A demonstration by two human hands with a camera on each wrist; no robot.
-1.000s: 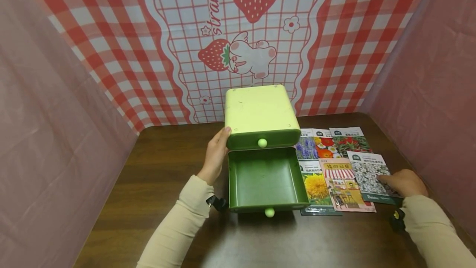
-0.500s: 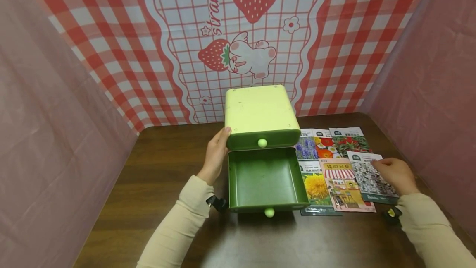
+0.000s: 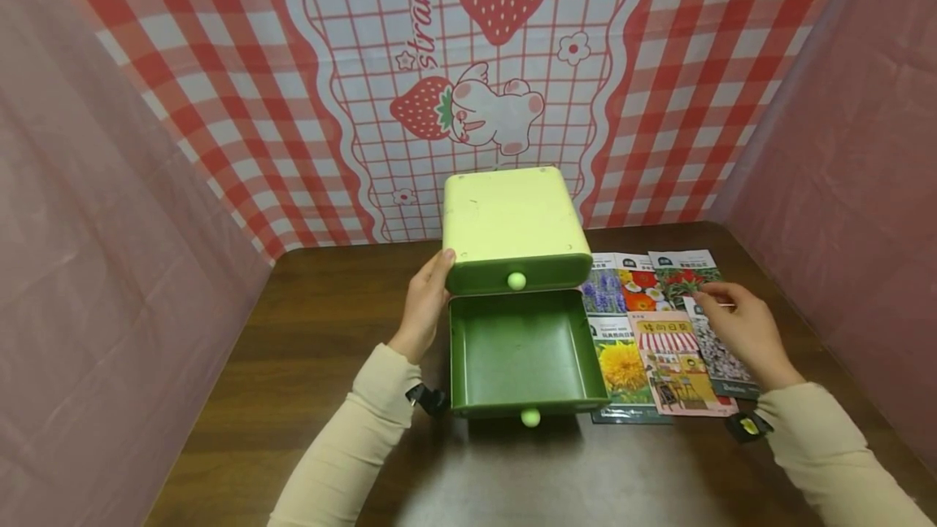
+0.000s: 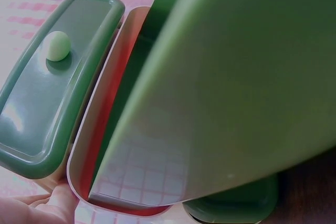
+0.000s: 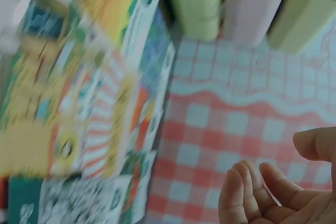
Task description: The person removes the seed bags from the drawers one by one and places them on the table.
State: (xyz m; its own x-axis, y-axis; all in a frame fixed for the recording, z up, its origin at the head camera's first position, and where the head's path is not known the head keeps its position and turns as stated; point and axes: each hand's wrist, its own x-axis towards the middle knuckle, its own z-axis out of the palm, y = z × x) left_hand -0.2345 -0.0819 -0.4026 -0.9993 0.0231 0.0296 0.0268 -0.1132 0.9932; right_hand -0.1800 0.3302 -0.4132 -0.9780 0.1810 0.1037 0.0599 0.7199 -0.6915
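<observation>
A small drawer cabinet (image 3: 512, 218) stands at mid-table, one green drawer (image 3: 520, 348) pulled out with a bare inside. My left hand (image 3: 424, 307) touches the cabinet's left side, thumb at the front corner beside the upper drawer front (image 4: 58, 77). My right hand (image 3: 743, 332) hovers over flower seed packets to the right, its fingers loosely bent and holding nothing in the right wrist view. Partly beneath it lies a white-flower packet (image 3: 717, 348), overlapping a pink sunflower packet (image 3: 669, 372). A red-flower packet (image 3: 684, 267) lies near its fingertips.
A yellow-flower packet (image 3: 622, 364), a purple-flower packet (image 3: 603, 287) and an orange-flower packet (image 3: 639, 287) lie close along the cabinet's right side. A checked strawberry cloth (image 3: 366, 104) hangs behind the brown table (image 3: 329, 307). Pink cloth (image 3: 842, 145) flanks both sides.
My right hand has moved left and away from me, from the white-flower packet's lower right side to its top edge. The left hand and cabinet have stayed put.
</observation>
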